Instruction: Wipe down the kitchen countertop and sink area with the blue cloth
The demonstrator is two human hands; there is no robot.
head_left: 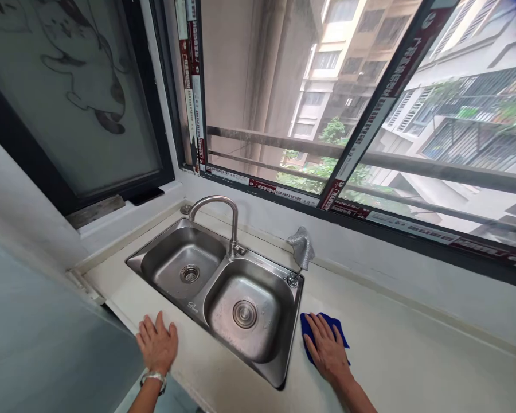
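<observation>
My right hand (327, 349) lies flat on a folded blue cloth (339, 328), pressing it to the white countertop (395, 350) just right of the sink. Its fingers are stretched out over the cloth, and part of the cloth is hidden beneath the palm. My left hand (158, 343), with a bracelet (153, 377) at the wrist, rests spread on the counter's front edge, left of the sink, holding nothing. Between the two hands sits a stainless steel double sink (204, 304), with water drops in its right basin.
An arched faucet (234, 223) rises behind the basins. A grey cloth (301, 246) hangs over something by the sink's back right corner. A low ledge runs along the wall under the window frame (262, 186). At left, a dark flat object (147, 197) lies on a sill.
</observation>
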